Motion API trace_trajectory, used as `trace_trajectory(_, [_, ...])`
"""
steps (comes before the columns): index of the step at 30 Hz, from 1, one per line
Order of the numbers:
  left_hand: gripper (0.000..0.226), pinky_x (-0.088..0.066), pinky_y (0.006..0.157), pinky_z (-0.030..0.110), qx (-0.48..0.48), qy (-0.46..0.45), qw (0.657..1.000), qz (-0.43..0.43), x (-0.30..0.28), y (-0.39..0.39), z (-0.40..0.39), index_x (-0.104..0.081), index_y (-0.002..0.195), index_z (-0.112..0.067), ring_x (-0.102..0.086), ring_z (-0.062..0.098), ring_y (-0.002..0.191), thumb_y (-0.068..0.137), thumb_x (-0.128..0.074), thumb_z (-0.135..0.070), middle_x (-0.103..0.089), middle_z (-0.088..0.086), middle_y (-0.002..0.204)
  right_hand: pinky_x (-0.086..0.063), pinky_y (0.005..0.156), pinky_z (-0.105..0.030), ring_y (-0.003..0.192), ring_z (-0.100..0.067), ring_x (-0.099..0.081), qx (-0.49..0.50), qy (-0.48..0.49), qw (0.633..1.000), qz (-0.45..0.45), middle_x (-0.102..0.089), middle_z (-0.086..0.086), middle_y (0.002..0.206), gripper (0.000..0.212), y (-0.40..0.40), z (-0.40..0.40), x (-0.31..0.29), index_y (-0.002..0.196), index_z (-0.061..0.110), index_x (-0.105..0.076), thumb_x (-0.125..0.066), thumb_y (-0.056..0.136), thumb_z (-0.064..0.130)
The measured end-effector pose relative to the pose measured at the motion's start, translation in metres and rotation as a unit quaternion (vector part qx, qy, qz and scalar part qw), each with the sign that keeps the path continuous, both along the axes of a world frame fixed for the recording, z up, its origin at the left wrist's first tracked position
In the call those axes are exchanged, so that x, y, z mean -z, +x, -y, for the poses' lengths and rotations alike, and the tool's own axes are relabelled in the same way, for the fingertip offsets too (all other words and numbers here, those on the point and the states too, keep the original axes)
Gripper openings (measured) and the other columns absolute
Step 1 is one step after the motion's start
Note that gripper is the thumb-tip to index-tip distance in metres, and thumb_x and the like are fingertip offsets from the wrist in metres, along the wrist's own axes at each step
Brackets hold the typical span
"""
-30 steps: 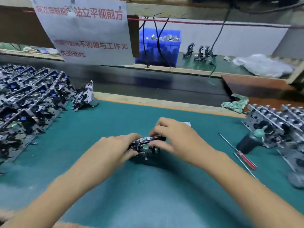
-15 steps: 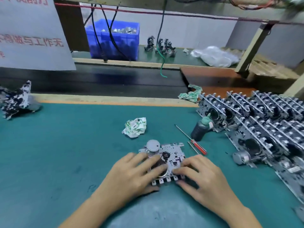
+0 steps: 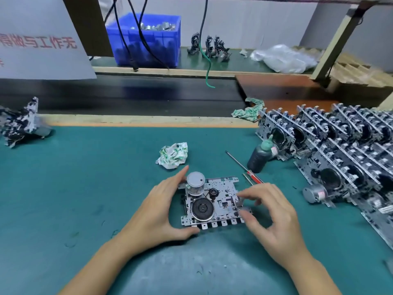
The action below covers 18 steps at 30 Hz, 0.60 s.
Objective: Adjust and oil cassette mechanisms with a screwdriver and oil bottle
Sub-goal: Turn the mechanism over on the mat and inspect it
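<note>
A cassette mechanism (image 3: 214, 203) lies flat on the green mat (image 3: 85, 188), motor and black flywheel facing up. My left hand (image 3: 157, 213) brackets its left side, straight fingers reaching up beside the motor and thumb against the front edge. My right hand (image 3: 274, 216) pinches the mechanism's right edge between curled index finger and thumb. A red-handled screwdriver (image 3: 255, 177) lies on the mat just beyond my right hand. A dark oil bottle (image 3: 258, 156) with a green cap stands upright behind it.
Rows of several cassette mechanisms (image 3: 340, 150) fill the right side, with a loose motor (image 3: 314, 193) at their near edge. A crumpled tissue (image 3: 173, 155) lies behind the work piece. Another mechanism (image 3: 21, 122) sits at the far left. A black conveyor belt (image 3: 127, 96) and a blue bin (image 3: 146, 39) lie beyond.
The mechanism, held up on edge a second ago, now lies flat. My left hand has slid off its top to the left side, and my right hand has shifted to its right edge.
</note>
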State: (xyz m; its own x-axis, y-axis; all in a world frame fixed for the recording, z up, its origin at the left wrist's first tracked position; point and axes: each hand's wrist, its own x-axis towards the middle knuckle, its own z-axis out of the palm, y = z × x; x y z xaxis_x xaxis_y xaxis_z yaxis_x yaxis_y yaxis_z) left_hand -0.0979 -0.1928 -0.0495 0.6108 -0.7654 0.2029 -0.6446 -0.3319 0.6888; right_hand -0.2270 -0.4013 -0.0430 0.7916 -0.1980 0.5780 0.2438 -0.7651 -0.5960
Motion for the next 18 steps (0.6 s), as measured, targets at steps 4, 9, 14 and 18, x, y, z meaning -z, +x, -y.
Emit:
trace_trajectory(4, [0.108, -0.024, 0.104, 0.007, 0.004, 0.001, 1.000, -0.018, 0.001, -0.001, -0.002, -0.007, 0.142, -0.052, -0.033, -0.012, 0.127, 0.057, -0.074, -0.055, -0.030, -0.037, 0.137, -0.039, 0.075, -0.011, 0.090, 0.002, -0.052, 0.031, 0.037, 0.999, -0.025, -0.057, 0.019, 0.097, 0.014, 0.001, 0.002, 0.000, 0.098, 0.031, -0.058, -0.052, 0.086, 0.036])
trace_trajectory(9, [0.113, -0.018, 0.102, 0.002, -0.019, 0.030, 0.999, 0.005, 0.003, -0.011, 0.008, 0.002, 0.143, -0.046, -0.028, -0.011, 0.126, 0.056, -0.069, -0.061, -0.026, -0.033, 0.137, -0.038, 0.075, -0.010, 0.092, -0.002, -0.052, 0.056, 0.058, 0.995, -0.053, -0.056, 0.021, 0.100, 0.012, 0.001, 0.002, 0.002, 0.095, 0.035, -0.057, -0.049, 0.086, 0.040])
trace_trajectory(14, [0.114, -0.023, 0.106, 0.015, -0.016, 0.043, 0.998, 0.031, 0.001, -0.008, 0.009, -0.001, 0.144, -0.040, -0.029, -0.006, 0.128, 0.056, -0.067, -0.070, -0.034, -0.021, 0.139, -0.039, 0.073, -0.011, 0.091, -0.003, -0.053, 0.068, 0.052, 0.994, -0.072, -0.056, 0.021, 0.098, 0.013, 0.004, 0.001, 0.003, 0.092, 0.035, -0.058, -0.048, 0.087, 0.042])
trace_trajectory(18, [0.119, -0.016, 0.106, 0.007, -0.005, 0.041, 0.999, -0.001, 0.001, -0.005, 0.005, -0.001, 0.141, -0.048, -0.021, -0.012, 0.130, 0.049, -0.071, -0.076, -0.022, -0.031, 0.141, -0.039, 0.074, -0.011, 0.093, -0.003, -0.054, 0.077, 0.061, 0.992, -0.079, -0.056, 0.019, 0.098, 0.016, 0.003, 0.002, 0.003, 0.092, 0.034, -0.058, -0.046, 0.088, 0.043])
